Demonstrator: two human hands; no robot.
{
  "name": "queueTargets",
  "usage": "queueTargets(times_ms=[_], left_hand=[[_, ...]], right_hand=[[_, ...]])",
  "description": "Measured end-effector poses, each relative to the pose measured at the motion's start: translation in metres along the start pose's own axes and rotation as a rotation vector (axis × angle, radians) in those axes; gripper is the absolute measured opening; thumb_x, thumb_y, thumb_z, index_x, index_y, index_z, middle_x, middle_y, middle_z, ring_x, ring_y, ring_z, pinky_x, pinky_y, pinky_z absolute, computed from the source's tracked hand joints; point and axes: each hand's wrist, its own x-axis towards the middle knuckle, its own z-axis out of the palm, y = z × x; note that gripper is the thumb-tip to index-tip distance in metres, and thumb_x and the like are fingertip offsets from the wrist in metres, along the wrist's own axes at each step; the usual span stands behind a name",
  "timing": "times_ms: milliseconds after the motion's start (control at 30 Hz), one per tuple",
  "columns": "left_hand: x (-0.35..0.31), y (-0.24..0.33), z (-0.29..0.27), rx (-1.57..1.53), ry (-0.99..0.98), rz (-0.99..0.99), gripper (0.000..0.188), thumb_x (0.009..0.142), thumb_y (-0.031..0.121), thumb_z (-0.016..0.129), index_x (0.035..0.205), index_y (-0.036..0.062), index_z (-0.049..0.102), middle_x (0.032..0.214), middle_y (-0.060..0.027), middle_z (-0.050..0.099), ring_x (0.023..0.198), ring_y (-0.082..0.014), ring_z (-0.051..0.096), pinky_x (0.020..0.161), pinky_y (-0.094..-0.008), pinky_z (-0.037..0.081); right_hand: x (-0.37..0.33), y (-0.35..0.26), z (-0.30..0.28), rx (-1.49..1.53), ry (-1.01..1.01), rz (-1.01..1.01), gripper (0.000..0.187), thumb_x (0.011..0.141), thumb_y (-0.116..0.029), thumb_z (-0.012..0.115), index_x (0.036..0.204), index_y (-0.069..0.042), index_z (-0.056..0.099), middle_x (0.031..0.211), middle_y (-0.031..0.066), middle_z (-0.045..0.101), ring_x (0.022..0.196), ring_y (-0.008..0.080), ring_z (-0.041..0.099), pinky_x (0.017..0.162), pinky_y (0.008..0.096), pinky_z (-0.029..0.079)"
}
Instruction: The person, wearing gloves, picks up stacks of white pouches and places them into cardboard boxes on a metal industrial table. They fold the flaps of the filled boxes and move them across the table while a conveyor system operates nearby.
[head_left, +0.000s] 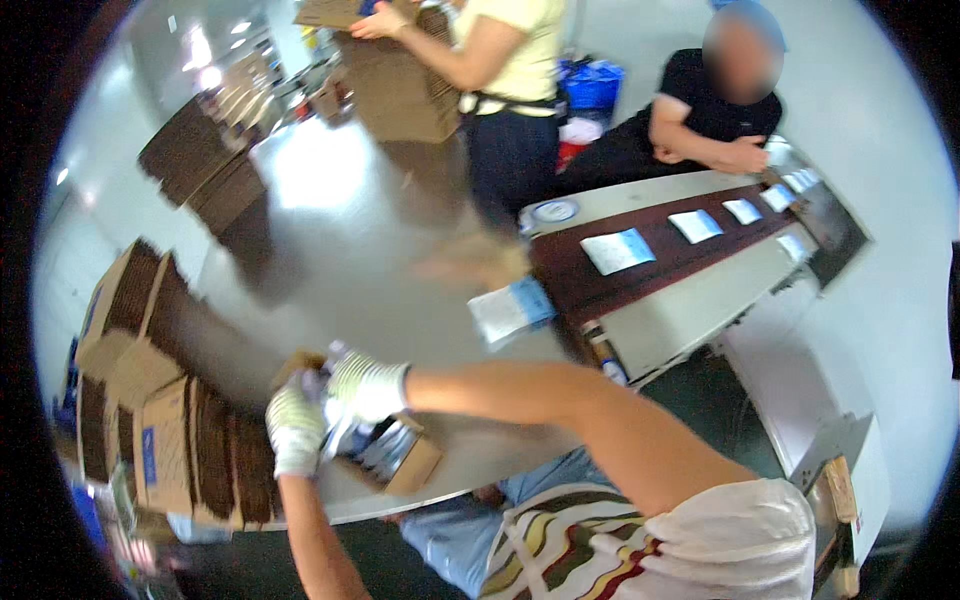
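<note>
Both my hands wear white gloves with yellow-green stripes, and they meet over a small open cardboard box (418,466) at the table's near edge. My left hand (296,425) is closed at the box's left side, against a pale bundle. Just right of it, my right hand (366,388) is closed on the same bundle, which looks like blue-and-white packets but is blurred and partly covered by the gloves. More blue-and-white packets (388,450) lie inside the box. Farther right, a loose packet (511,311) is at the end of the conveyor belt.
Several packets (617,250) lie on the dark red conveyor belt (585,290). Flattened cardboard boxes (190,450) are stacked at the left, with more (205,170) farther back. One person (510,60) stands beyond the table handling cardboard; another (720,120) sits behind the belt.
</note>
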Motion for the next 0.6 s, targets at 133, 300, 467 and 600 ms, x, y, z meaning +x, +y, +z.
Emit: queueTargets(times_ms=[133,300,467,600], left_hand=[[0.016,-0.013,0.028,0.301,-0.407,-0.024,0.032,0.086,0.033,0.050,0.103,0.0089,0.063,0.095,-0.0192,0.063,0.092,-0.0351,0.060,0.080,-0.0436,0.047],[0.029,-0.059,0.063,0.281,-0.763,0.170,0.041,0.088,0.038,0.044,0.115,0.0109,0.059,0.113,-0.0162,0.058,0.106,-0.0321,0.055,0.088,-0.0371,0.044],[0.034,-0.004,0.044,0.453,-1.154,0.350,0.040,0.090,0.028,0.034,0.118,0.0111,0.057,0.121,-0.0122,0.056,0.113,-0.0268,0.051,0.093,-0.0345,0.042],[0.016,-0.050,0.079,0.286,-0.808,0.409,0.026,0.085,0.022,0.047,0.093,0.0085,0.067,0.102,-0.0159,0.063,0.096,-0.0303,0.060,0.077,-0.0380,0.049]], right_hand=[[-0.047,-0.006,-0.037,0.469,0.312,0.142,0.059,0.062,-0.030,0.075,0.111,-0.006,0.050,0.107,0.0166,0.054,0.102,0.0329,0.052,0.091,0.0417,0.040],[-0.089,-0.064,-0.033,0.375,0.349,-0.249,0.050,0.072,-0.049,0.063,0.094,-0.005,0.057,0.083,0.0144,0.058,0.083,0.0322,0.058,0.087,0.0437,0.042],[-0.089,-0.066,0.020,-0.009,0.346,-0.239,0.015,0.082,-0.022,0.048,0.084,-0.012,0.059,0.075,0.0082,0.058,0.081,0.0240,0.058,0.094,0.0419,0.038],[-0.090,-0.068,0.029,0.198,0.475,-0.149,0.013,0.081,-0.019,0.048,0.083,-0.011,0.059,0.077,0.0069,0.058,0.082,0.0236,0.058,0.095,0.0412,0.039]])
